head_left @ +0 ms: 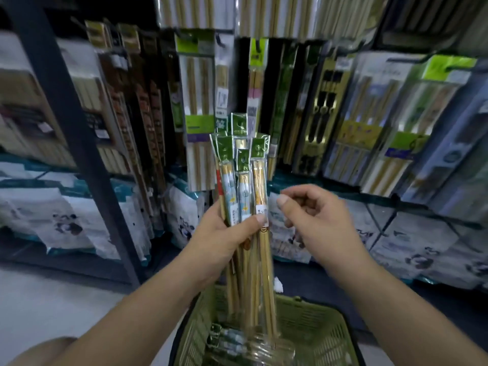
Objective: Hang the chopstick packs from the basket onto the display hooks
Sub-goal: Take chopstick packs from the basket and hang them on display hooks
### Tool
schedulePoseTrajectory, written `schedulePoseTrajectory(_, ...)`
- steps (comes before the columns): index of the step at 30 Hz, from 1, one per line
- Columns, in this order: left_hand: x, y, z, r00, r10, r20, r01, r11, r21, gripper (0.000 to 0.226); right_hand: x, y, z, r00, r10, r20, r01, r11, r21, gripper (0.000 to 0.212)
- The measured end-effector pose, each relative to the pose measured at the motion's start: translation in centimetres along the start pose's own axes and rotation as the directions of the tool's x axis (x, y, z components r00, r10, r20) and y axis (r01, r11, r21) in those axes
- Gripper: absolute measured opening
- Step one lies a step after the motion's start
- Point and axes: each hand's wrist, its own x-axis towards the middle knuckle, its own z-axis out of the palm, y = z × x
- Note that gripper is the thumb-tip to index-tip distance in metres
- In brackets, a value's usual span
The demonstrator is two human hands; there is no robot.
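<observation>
Head view: at 9 o'clock a dark shelf post (66,128) slants up. Just left of centre, the left hand (224,233) grips a bundle of chopstick packs (243,180), thumb across their front, green tops upright and pointing to 12 o'clock. Just beside them, toward 3 o'clock, the right hand (314,215) has its fingers curled and holds nothing. At 6 o'clock the green basket (330,339) holds more packs (227,339). From 12 to 2 o'clock hang display packs (327,101).
</observation>
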Motion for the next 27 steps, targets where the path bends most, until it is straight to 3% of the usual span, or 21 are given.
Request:
schedulePoseTrajectory(6, 3.9, 4.3, 1.6, 0.994, 0.112, 0.019, -0.112, 0.993, 0.030, 0.047, 6.0, -7.1, -0.9, 0.988, -0.149, -0.037, 0.149, 0.989, -0.007, 0.009)
schedulePoseTrajectory(11, 6.3, 5.7, 1.9, 0.983, 0.185, 0.000, -0.185, 0.982, 0.034, 0.062, 9.1, -8.9, -0.7, 0.978, -0.196, -0.065, 0.194, 0.980, -0.035, 0.010)
schedulePoseTrajectory(16, 7.4, 5.7, 1.9, 0.968, 0.242, -0.061, -0.240, 0.970, 0.037, 0.052, 10.5, -8.7, -0.4, 0.973, -0.218, -0.079, 0.213, 0.975, -0.064, 0.003)
schedulePoseTrajectory(20, 8.2, 5.8, 2.2, 0.958, 0.283, -0.050, -0.278, 0.957, 0.088, 0.042, 11.3, -8.5, 0.0, 0.959, -0.260, -0.110, 0.254, 0.965, -0.068, 0.012)
schedulePoseTrajectory(27, 8.8, 6.0, 1.9, 0.943, 0.312, -0.118, -0.301, 0.948, 0.098, 0.047, 12.6, -9.5, -0.2, 0.958, -0.280, -0.058, 0.277, 0.960, -0.041, 0.004)
